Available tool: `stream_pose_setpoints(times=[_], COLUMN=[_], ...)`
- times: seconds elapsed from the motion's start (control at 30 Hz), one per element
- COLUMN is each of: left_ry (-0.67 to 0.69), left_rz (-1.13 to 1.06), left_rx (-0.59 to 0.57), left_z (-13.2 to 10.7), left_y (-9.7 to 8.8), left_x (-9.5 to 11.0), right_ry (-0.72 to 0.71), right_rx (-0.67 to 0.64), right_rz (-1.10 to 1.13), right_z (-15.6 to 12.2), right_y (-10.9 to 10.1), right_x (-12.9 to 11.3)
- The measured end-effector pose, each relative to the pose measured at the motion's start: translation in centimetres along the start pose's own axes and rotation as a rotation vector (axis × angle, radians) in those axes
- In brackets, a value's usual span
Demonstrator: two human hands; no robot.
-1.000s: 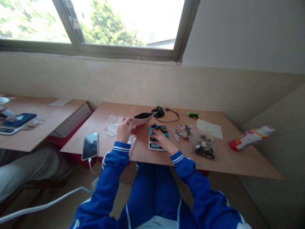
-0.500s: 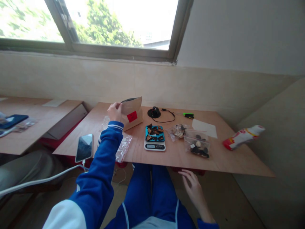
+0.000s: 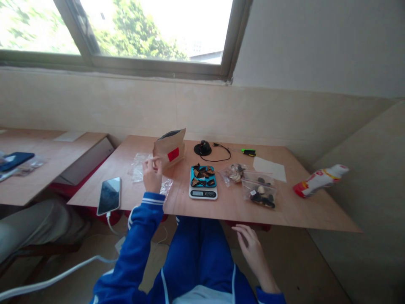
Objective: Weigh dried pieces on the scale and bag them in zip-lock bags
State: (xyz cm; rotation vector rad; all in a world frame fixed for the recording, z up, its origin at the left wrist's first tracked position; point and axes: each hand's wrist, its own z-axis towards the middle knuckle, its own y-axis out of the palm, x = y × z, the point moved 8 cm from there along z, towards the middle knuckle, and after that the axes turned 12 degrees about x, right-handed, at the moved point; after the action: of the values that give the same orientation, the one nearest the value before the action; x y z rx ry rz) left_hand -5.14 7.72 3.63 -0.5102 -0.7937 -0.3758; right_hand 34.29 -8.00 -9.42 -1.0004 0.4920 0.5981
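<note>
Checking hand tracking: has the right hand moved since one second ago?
Yes: the right hand went from over the scale back and rightward, past the table's near edge.

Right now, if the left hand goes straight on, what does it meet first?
Likely the paper bag, just ahead of the left hand; depth is unclear, so they may be touching.

Daylight reaches me through the window (image 3: 158, 66), the sky (image 3: 202, 21) burnt to flat white and the tree (image 3: 133, 29) washed pale. Below my table (image 3: 303, 207) it grows dim (the far-right corner (image 3: 376, 211) is murkier still). The phone (image 3: 109, 195) catches a pale sheen, shapes stretch toward the edges, and the scale (image 3: 204, 190) is too soft to read.
</note>
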Motion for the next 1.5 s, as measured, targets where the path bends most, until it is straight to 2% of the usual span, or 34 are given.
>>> stream_pose_setpoints(times=[0.1,0.17,0.27,0.37,0.47,0.57,0.67,0.77,0.87,0.93,1.07,1.13,1.3,1.4,1.5], left_ry=[-0.079,-0.101,-0.131,-0.147,-0.112,-0.076,-0.099,-0.167,-0.175,-0.177,-0.185,-0.192,-0.192,-0.182,-0.152], left_rz=[0.065,0.058,0.028,-0.035,-0.144,-0.267,-0.326,-0.248,-0.173,-0.158,-0.132,-0.121,-0.118,-0.109,-0.103], left_rx=[-0.147,-0.207,-0.210,-0.249,-0.365,-0.524,-0.684,-0.768,-0.814,-0.830,-0.835,-0.852,-0.873,-0.874,-0.870], left_z=[-5.0,-7.7,-10.4,-13.0,-16.3,-20.7,-25.3,-28.3,-29.4,-29.4,-29.0,-29.1,-29.3,-29.2,-29.0], left_y=[-0.9,-1.4,-2.5,-3.0,-2.7,-2.0,-1.1,-0.2,0.5,0.9,1.0,1.0,1.1,1.3,1.1], left_x=[-3.4,-4.8,-5.2,-3.8,-1.8,-0.7,-1.6,-4.5,-6.9,-7.7,-8.1,-8.0,-8.1,-8.1,-7.4], right_ry=[0.014,0.019,0.004,-0.024,-0.068,-0.136,-0.180,-0.207,-0.203,-0.194,-0.177,-0.151,-0.070,-0.069,-0.091], right_rx=[-0.029,-0.053,-0.076,-0.085,-0.057,0.018,0.056,0.030,0.009,-0.015,-0.051,-0.006,0.169,0.167,0.168], right_rz=[0.025,0.040,0.061,0.082,0.067,-0.002,-0.116,-0.175,-0.166,-0.136,-0.034,0.009,-0.049,-0.141,-0.177], right_z=[0.0,0.2,0.8,1.8,4.5,8.8,12.9,15.3,16.1,16.2,16.3,16.0,12.4,9.6,8.1], right_y=[0.6,1.0,1.7,2.8,4.1,5.7,7.8,9.8,10.6,10.7,9.8,8.5,4.9,4.3,4.2], right_x=[-0.6,-1.2,-2.4,-3.8,-5.4,-7.0,-8.0,-8.0,-7.0,-6.2,-5.2,-4.4,-0.4,1.7,2.0])
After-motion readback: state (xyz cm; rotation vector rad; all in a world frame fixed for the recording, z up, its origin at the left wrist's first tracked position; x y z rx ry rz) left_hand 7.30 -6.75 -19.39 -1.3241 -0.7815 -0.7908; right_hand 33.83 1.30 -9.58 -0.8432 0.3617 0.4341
